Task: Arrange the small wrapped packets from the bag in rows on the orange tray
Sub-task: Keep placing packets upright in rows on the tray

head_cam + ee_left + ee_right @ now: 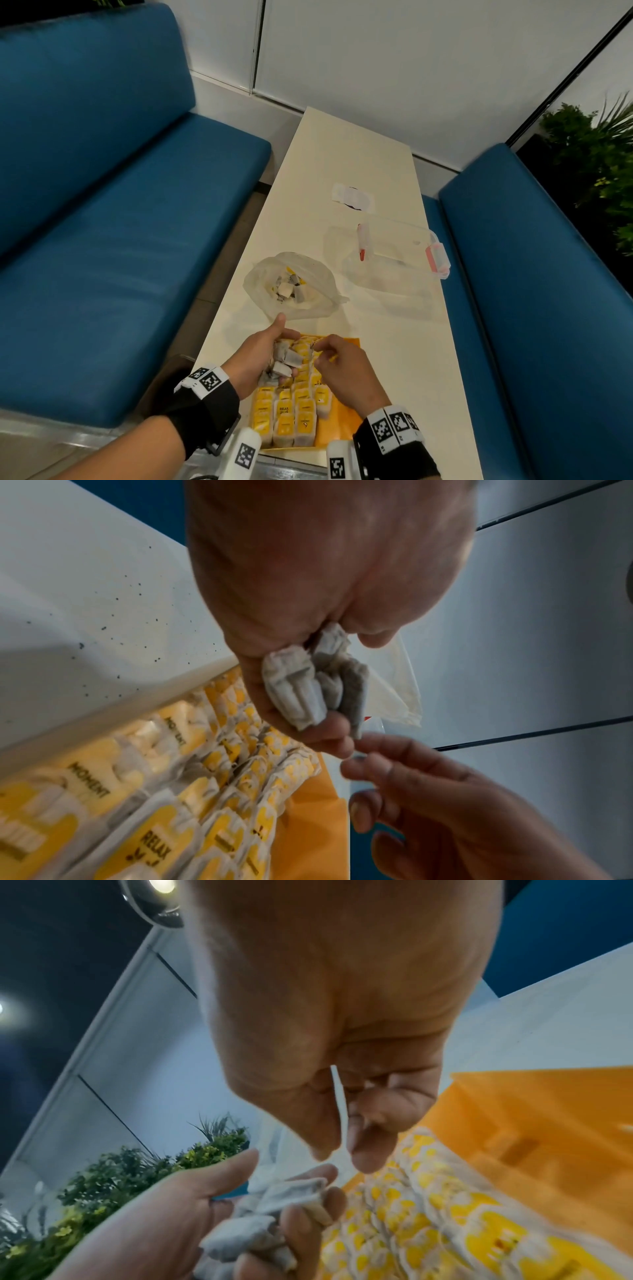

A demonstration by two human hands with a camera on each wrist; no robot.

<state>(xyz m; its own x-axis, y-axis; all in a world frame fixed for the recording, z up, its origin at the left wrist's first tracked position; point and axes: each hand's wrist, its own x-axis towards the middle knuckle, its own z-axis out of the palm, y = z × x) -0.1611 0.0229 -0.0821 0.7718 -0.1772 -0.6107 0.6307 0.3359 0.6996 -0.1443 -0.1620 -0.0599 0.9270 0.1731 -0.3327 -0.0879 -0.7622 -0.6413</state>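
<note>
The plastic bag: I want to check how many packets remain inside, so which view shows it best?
The head view: the plastic bag lies open on the table, packets visible inside. The left wrist view shows only one edge of it; in the right wrist view I cannot make it out.

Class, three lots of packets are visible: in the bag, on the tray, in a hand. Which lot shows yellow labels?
The packets on the tray: yellow-labelled, in rows. Those in the bag and left hand look grey.

Left hand (265,353) palm up, fingers cupped round load; right hand (342,370) pinching, thumb against forefinger.
</note>
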